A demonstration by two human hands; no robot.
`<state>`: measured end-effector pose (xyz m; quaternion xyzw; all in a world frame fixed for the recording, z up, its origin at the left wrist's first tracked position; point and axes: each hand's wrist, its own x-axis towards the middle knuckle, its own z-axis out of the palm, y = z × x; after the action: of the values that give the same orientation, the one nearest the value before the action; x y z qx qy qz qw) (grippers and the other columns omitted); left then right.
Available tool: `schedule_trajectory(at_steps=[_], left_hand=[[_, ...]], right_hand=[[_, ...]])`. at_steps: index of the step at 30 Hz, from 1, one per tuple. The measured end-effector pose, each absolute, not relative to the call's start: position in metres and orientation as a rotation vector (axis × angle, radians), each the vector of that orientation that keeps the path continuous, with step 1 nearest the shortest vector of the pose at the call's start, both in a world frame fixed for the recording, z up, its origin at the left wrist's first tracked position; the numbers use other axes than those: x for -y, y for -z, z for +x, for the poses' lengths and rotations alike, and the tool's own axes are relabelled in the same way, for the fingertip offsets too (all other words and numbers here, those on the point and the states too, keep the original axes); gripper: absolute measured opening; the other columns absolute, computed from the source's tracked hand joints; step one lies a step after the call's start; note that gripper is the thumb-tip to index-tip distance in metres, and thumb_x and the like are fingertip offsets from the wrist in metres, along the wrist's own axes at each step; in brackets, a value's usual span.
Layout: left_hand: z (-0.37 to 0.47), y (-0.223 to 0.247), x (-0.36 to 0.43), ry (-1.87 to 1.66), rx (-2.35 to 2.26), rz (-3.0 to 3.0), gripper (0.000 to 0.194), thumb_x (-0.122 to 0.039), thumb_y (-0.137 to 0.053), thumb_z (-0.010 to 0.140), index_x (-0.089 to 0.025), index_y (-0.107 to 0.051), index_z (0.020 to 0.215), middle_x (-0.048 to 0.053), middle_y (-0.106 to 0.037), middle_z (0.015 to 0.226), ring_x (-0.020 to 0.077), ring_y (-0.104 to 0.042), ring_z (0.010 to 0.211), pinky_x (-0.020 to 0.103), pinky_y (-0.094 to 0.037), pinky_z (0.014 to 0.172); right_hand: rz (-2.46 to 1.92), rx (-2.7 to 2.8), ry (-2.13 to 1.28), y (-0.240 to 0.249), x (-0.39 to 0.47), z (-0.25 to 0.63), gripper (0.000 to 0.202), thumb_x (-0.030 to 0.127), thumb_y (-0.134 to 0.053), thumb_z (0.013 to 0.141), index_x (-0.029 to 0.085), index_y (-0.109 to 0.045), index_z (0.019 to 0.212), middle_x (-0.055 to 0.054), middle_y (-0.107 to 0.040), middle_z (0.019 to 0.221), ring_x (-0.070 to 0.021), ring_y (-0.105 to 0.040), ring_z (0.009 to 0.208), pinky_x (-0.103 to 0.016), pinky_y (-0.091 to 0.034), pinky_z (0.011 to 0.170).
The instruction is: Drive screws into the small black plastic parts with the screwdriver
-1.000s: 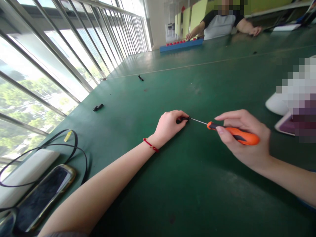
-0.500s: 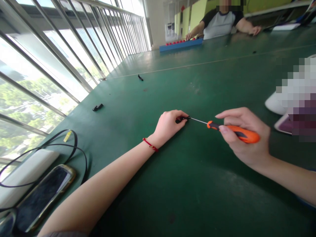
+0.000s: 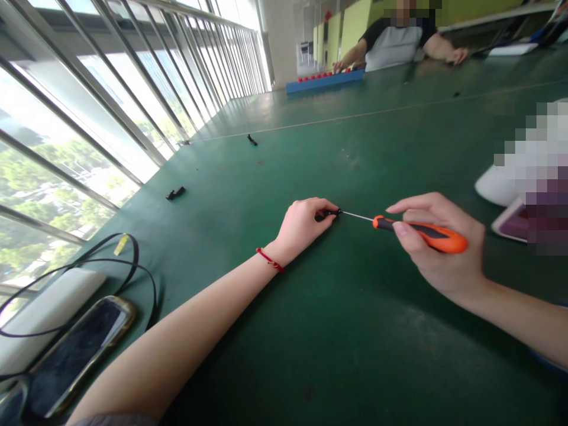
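From here I see the left hand (image 3: 304, 228) pinching a small black part (image 3: 329, 213) between thumb and forefinger, the piece lying at the hand's two o'clock, low over the green tabletop (image 3: 288, 331). The right hand (image 3: 448, 251) grips an orange-and-black screwdriver (image 3: 439, 235) with thumb and curled fingers, its thin shaft running toward nine-to-ten o'clock up to that part. Fingers cover some of the piece, the tip's seating is too tiny to make out, and the phone (image 3: 82, 355) at seven o'clock is cut off.

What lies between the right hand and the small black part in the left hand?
In the head view, the screwdriver's metal shaft and the front of its handle span that stretch.
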<state>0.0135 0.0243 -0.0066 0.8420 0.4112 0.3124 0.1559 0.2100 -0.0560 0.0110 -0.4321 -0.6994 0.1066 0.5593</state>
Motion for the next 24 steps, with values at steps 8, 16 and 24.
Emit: schedule_trajectory(at_steps=[8, 16, 24], left_hand=[[0.014, 0.006, -0.024, -0.883, -1.188, 2.408, 0.019, -0.021, -0.057, 0.080, -0.019, -0.071, 0.092, 0.001, -0.072, 0.088, 0.0133, -0.064, 0.075, 0.024, -0.051, 0.072], [0.014, 0.007, -0.024, -0.892, -1.195, 2.404, 0.018, -0.020, -0.058, 0.079, -0.019, -0.071, 0.092, 0.001, -0.072, 0.086, 0.0130, -0.064, 0.074, 0.024, -0.051, 0.072], [0.014, 0.006, -0.024, -0.895, -1.183, 2.402, 0.018, -0.020, -0.058, 0.079, -0.018, -0.071, 0.092, 0.001, -0.072, 0.087, 0.0129, -0.064, 0.075, 0.024, -0.051, 0.072]], right_hand=[[-0.963, 1.623, -0.194, -0.007, 0.054, 0.211, 0.032, 0.018, -0.065, 0.072, 0.027, -0.056, 0.101, 0.000, -0.057, 0.076, -0.0154, -0.056, 0.059, -0.032, -0.047, 0.057], [-1.031, 1.614, -0.275, -0.008, 0.053, 0.211, 0.020, 0.026, -0.064, 0.076, 0.026, -0.057, 0.095, 0.003, -0.054, 0.061, -0.0138, -0.051, 0.048, -0.029, -0.039, 0.044], [-0.910, 1.637, -0.175, -0.010, 0.054, 0.208, 0.035, 0.015, -0.064, 0.072, 0.027, -0.054, 0.104, 0.001, -0.054, 0.074, -0.0132, -0.054, 0.055, -0.032, -0.048, 0.056]])
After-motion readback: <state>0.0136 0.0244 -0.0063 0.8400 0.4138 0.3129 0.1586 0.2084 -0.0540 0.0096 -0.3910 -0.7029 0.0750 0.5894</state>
